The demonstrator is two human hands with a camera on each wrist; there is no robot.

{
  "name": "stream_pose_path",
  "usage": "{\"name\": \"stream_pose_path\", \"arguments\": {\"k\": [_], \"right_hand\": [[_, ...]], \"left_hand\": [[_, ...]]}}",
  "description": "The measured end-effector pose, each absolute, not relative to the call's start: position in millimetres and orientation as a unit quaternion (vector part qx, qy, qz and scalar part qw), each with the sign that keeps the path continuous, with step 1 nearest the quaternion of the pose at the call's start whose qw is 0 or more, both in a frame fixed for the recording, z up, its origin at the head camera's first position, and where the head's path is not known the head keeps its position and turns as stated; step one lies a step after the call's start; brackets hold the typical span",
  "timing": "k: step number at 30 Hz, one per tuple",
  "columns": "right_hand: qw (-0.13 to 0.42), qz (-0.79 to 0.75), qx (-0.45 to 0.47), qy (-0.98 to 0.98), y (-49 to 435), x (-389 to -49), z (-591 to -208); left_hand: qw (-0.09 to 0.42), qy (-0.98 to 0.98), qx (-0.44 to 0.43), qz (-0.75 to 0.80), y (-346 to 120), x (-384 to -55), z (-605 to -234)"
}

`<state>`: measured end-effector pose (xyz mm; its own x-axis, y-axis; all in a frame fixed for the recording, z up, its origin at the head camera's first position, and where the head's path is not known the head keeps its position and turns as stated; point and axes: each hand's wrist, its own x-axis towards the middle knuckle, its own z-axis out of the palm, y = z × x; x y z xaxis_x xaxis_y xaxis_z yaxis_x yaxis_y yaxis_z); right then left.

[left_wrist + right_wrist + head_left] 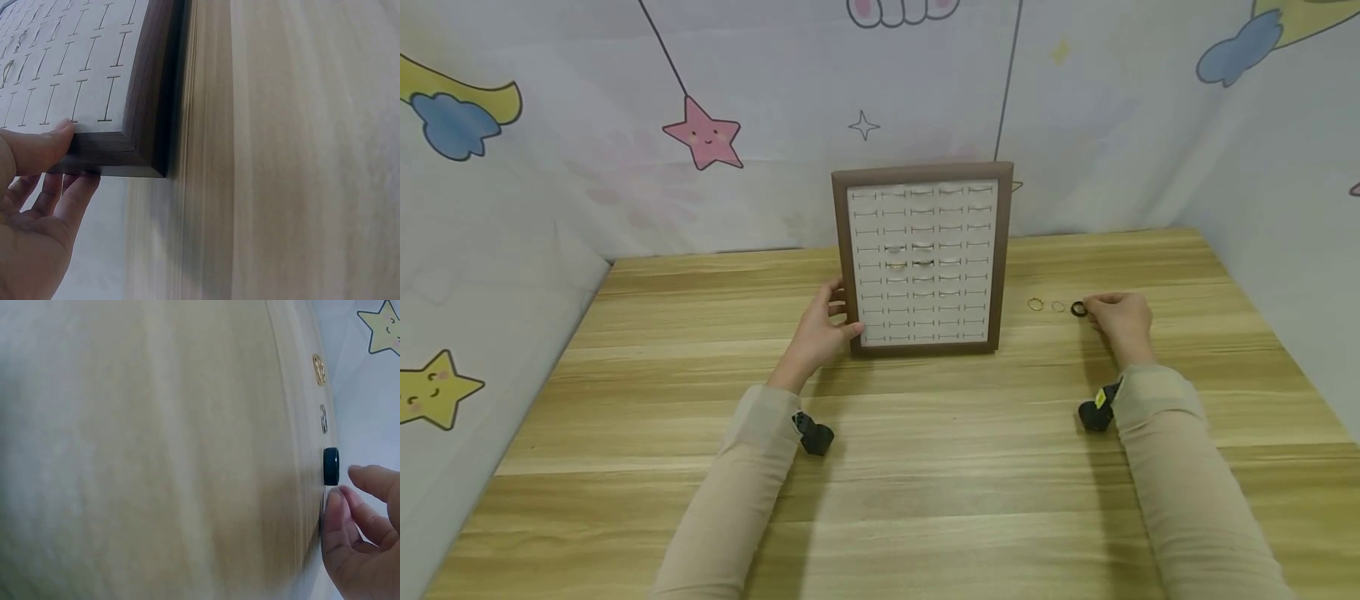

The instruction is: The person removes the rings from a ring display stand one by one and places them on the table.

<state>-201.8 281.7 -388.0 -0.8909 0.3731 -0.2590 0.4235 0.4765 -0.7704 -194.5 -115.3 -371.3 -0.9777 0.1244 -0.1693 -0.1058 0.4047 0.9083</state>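
A ring display board (pixel 925 254) with a brown frame and a white slotted pad stands upright on the table, tilted slightly. Several rings sit in its middle slots. My left hand (pixel 826 333) grips the frame's lower left side, thumb on the front and fingers behind, as the left wrist view (pixel 47 206) confirms. On the table to the right lie a gold ring (pixel 1036 304), a thin silver ring (pixel 1057 307) and a black ring (pixel 331 466). My right hand (pixel 1122 321) is right beside the black ring. A thin silvery edge (pixel 322 503) shows by its thumb; I cannot tell whether the fingers pinch it.
The wood-grain table (pixel 955 467) runs back to a white curtain (pixel 775 83) printed with stars and clouds. Each wrist carries a small black camera (pixel 814 435).
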Motion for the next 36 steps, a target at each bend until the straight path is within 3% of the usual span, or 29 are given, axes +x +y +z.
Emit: {"name": "stream_pose_path", "arguments": {"k": [6, 11, 24, 31, 36], "right_hand": [[-0.016, -0.471, 0.269, 0.840, 279, -204, -382], [-0.053, -0.537, 0.236, 0.808, 268, -203, -362], [-0.177, -0.539, 0.052, 0.821, 184, -201, -303], [-0.197, -0.448, -0.093, 0.867, 142, -196, -304], [-0.177, -0.392, -0.154, 0.890, 123, -197, -311]], "left_hand": [[0.106, 0.831, 0.005, 0.547, -115, -194, -372], [0.106, 0.830, 0.003, 0.547, -115, -194, -372], [0.107, 0.830, 0.004, 0.548, -115, -194, -372], [0.110, 0.828, 0.014, 0.549, -116, -194, -372], [0.110, 0.828, 0.012, 0.550, -116, -195, -372]]}}
